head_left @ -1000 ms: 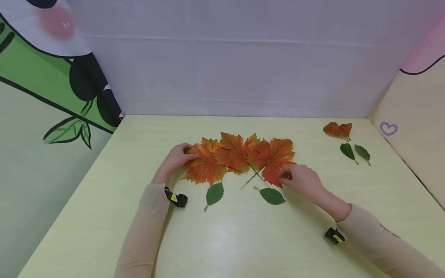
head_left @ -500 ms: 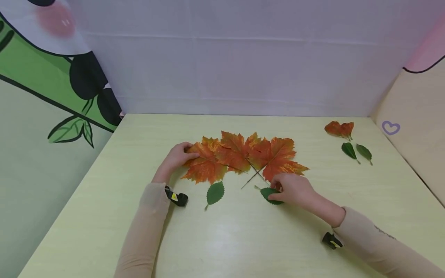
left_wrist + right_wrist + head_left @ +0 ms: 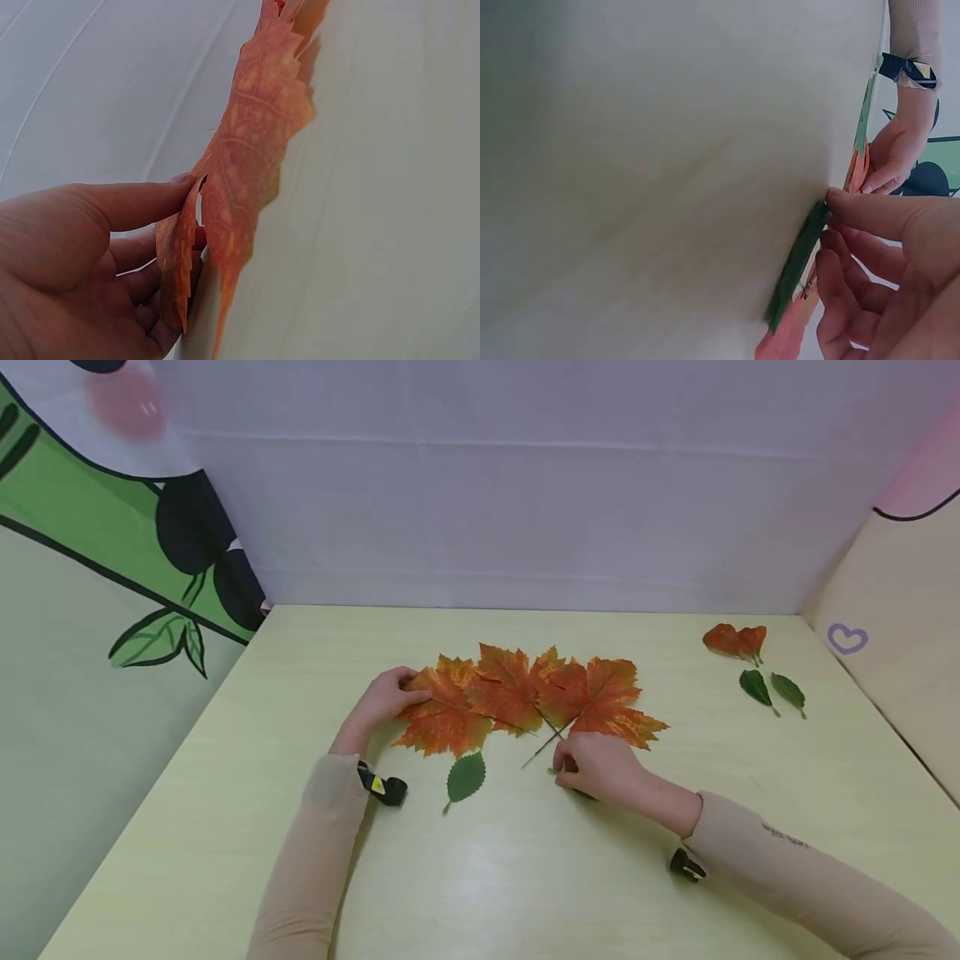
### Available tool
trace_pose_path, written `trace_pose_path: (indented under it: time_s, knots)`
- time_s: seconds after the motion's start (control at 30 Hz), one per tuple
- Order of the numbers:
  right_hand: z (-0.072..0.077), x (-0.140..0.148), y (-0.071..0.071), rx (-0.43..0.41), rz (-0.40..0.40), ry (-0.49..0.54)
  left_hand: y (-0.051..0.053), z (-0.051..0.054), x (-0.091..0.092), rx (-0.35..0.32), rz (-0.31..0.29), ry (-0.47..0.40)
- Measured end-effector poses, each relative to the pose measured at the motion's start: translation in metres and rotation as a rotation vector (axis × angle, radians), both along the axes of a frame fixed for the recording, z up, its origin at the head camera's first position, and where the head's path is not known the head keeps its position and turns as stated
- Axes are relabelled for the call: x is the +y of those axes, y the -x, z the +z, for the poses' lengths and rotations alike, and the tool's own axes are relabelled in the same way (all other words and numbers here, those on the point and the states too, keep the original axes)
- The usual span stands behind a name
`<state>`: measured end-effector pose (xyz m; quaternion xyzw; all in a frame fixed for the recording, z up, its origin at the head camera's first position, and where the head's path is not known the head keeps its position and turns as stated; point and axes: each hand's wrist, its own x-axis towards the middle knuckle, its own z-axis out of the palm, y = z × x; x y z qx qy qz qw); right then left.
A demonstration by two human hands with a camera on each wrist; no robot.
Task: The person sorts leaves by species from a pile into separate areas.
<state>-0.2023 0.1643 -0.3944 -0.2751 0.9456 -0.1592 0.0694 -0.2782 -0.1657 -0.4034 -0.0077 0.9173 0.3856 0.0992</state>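
Note:
Orange maple leaves (image 3: 501, 692) lie overlapping in a row on the table, their thin stems crossing. At the row's left end, my left hand (image 3: 381, 700) pinches the edge of a leaf; the left wrist view shows its thumb on that leaf (image 3: 244, 150) and the other fingers behind. My right hand (image 3: 603, 768) is below the crossed stems, over a green leaf (image 3: 799, 262) that it mostly hides in the head view. In the right wrist view the thumb and a fingertip are at that leaf's end. Another green leaf (image 3: 467, 776) lies below the left maple leaf.
At the table's back right lie small orange-red leaves (image 3: 735, 642) and two small green leaves (image 3: 755, 687). A pale cloth (image 3: 480, 510) stands behind the table (image 3: 450, 893), with printed walls at both sides. Each wrist wears a small black device.
My right hand has left the right maple leaf and moved left and down onto the green leaf, now mostly covered. My left hand has stayed in place.

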Motion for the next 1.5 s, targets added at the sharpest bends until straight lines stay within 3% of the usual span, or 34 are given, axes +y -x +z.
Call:
trace_pose_path:
  time_s: [0.23, 0.5, 0.63, 0.87, 1.07, 1.33, 1.5]
  knots:
    - [0.005, 0.009, -0.01, 0.011, 0.07, 0.038, 0.001, 0.002, 0.001, 0.004, -0.003, 0.002]
    - [0.006, 0.031, -0.015, -0.102, 0.114, 0.039, -0.002, 0.009, 0.0, 0.007, 0.007, 0.004]
    - [0.006, 0.034, -0.018, -0.14, 0.055, 0.028, -0.002, 0.008, -0.001, 0.003, 0.002, 0.003]
    - [0.009, 0.041, -0.023, -0.106, -0.055, -0.01, 0.0, 0.006, 0.001, -0.005, 0.003, -0.005]
    - [0.011, 0.057, -0.023, -0.167, -0.146, -0.009, 0.001, 0.007, 0.002, -0.003, -0.001, -0.002]
    - [0.01, 0.075, -0.021, -0.26, -0.165, 0.057, 0.0, 0.006, 0.003, -0.006, -0.005, 0.008]
    - [0.012, 0.084, -0.021, -0.257, -0.174, 0.076, -0.001, 0.002, 0.003, -0.011, -0.003, -0.001]
